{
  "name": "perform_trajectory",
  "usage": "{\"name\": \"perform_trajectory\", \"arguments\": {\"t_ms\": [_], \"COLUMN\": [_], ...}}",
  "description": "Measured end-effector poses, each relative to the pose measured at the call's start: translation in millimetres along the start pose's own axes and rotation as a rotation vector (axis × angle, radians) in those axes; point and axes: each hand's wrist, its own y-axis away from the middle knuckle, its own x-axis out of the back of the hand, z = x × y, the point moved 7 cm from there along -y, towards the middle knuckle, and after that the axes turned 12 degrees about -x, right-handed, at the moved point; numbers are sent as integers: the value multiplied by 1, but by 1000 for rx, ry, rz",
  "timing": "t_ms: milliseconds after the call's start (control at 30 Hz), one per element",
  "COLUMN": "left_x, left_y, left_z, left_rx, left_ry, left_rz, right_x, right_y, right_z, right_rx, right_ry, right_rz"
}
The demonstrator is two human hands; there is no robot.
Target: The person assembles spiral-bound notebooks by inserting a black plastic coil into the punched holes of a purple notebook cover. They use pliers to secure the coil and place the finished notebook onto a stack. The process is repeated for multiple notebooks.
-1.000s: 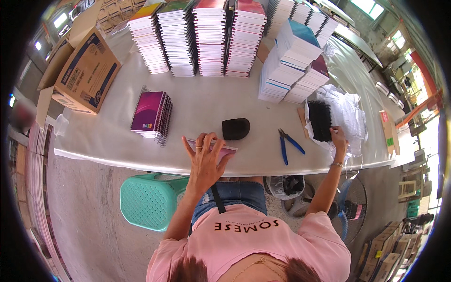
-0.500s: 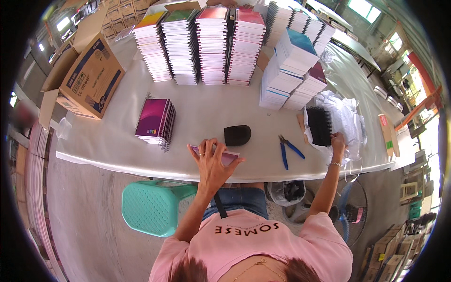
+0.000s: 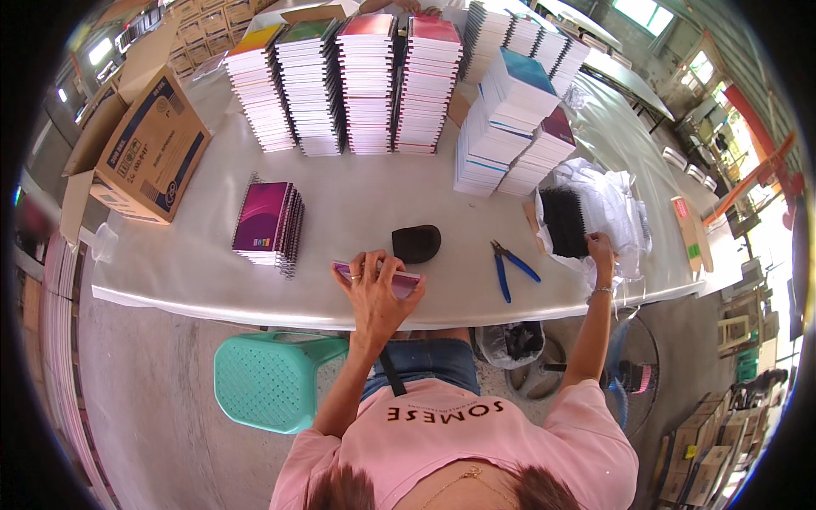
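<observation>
My left hand (image 3: 374, 287) is closed over a purple-covered notebook (image 3: 405, 284), gripping it upright near the table's front edge; the fingers and palm hide much of it. Off to the right, my right hand (image 3: 600, 247) has its fingertips pinched at the end of a bundle of black binding coils (image 3: 563, 223), which lies in white plastic wrapping (image 3: 608, 204). Between the hands lie blue-handled cutting pliers (image 3: 512, 268) with their handles apart. A rounded black block (image 3: 416, 243) sits just beyond my left hand. Left of it stands a small stack of purple spiral notebooks (image 3: 267, 223).
Tall notebook stacks (image 3: 370, 93) line the far side, with teal-topped stacks (image 3: 501, 119) at the right. An open cardboard box (image 3: 157, 149) is on the left. Below the table's front are a green stool (image 3: 268, 382) and a lined bin (image 3: 510, 344). Another person's hands (image 3: 408, 7) show beyond the stacks.
The whole view has shifted slightly, so the table things sit a little further left. My left hand still grips the notebook; my right hand stays at the coils.
</observation>
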Motion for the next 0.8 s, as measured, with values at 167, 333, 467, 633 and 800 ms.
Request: {"name": "perform_trajectory", "arguments": {"t_ms": [167, 333, 467, 633, 800], "left_x": [-3, -1, -2, 2, 0], "left_y": [0, 1, -2, 1, 1], "left_z": [0, -2, 2, -5, -1], "left_rx": [-3, -9, -17, 2, -21], "left_ry": [7, 5, 6, 27, 1], "left_rz": [-16, -17, -12, -13, -15], "right_x": [9, 42, 77, 90, 83], "right_y": [-2, 20, 46, 119, 235], "right_z": [12, -9, -20, -75, -163], "right_rx": [-9, 9, 177, 263, 580], "right_ry": [-136, -389, -771, -1564, -1116], "right_rz": [163, 322, 348, -311, -632]}}
